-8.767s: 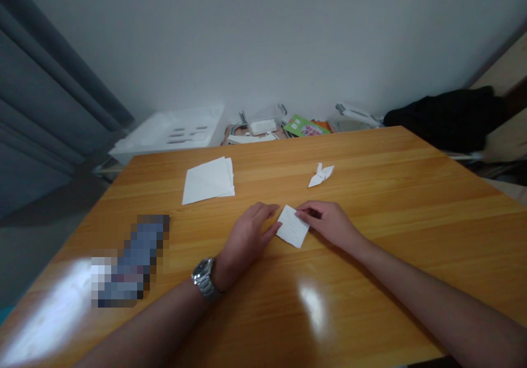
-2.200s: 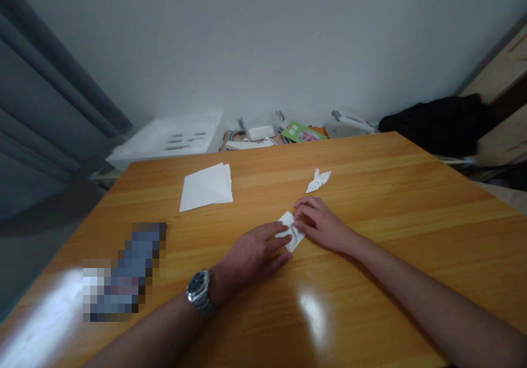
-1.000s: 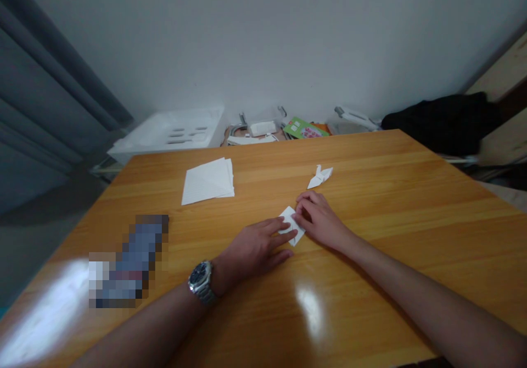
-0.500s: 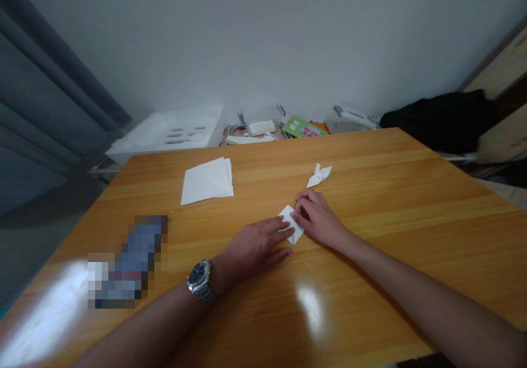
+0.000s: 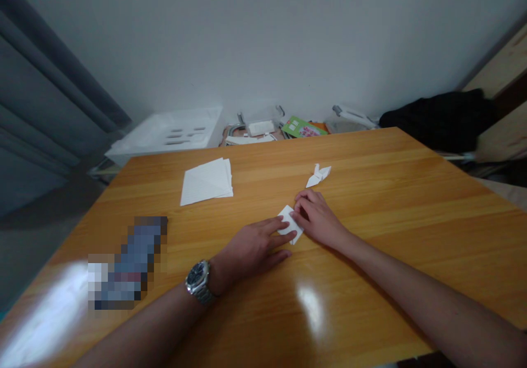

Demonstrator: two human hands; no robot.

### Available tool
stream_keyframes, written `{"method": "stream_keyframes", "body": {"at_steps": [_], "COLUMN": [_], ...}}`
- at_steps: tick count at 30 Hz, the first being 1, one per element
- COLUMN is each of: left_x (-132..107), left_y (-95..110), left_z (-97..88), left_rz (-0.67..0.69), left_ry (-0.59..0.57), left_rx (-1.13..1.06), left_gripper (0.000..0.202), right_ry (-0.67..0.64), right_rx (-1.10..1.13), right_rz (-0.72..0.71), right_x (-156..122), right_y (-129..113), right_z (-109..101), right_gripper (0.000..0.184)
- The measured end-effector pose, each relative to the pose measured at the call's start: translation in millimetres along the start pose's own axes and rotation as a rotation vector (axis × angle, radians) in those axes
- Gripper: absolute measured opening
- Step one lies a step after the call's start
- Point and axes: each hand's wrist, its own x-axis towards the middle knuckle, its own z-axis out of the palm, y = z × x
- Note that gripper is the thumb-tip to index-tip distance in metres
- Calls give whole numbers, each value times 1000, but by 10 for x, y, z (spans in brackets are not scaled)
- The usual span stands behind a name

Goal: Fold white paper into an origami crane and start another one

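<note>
A small folded piece of white paper (image 5: 287, 212) lies on the wooden table (image 5: 370, 192) between my two hands. My left hand (image 5: 257, 247), with a metal watch (image 5: 198, 280) at its wrist, rests over the paper's left side. Its fingers are stretched out and apart, their tips pressing on the paper. At the right edge of the paper, the thumb and curled fingers of my right hand (image 5: 317, 217) pinch it. Just beyond that hand stands a white origami bird (image 5: 318, 176) with its wings spread.
Loose white paper sheets (image 5: 207, 181) lie at the far left of the table. A blurred-out dark object (image 5: 135, 261) is nearer on the left. Behind the table edge are a white plastic tray (image 5: 173, 129), a green booklet (image 5: 302, 128) and a black cloth (image 5: 440, 118).
One fingertip of my left hand has slid slightly toward the paper's near corner. My right hand, the paper and the bird look the same.
</note>
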Motion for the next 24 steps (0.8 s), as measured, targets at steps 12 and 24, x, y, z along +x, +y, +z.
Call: {"method": "stream_keyframes", "body": {"at_steps": [12,24], "left_x": [5,20], "left_y": [11,-23], "left_z": [1,-11], "left_rz": [12,51], "left_ry": [27,13], "left_rx": [25,-44], "left_gripper": [41,41], "right_ry": [-1,-4], "right_rx": [12,-12], "right_rz": [3,1], "right_x": [1,5], "right_y": [-8,-8], "right_z": [-10,-4], "right_gripper": [11,10]}}
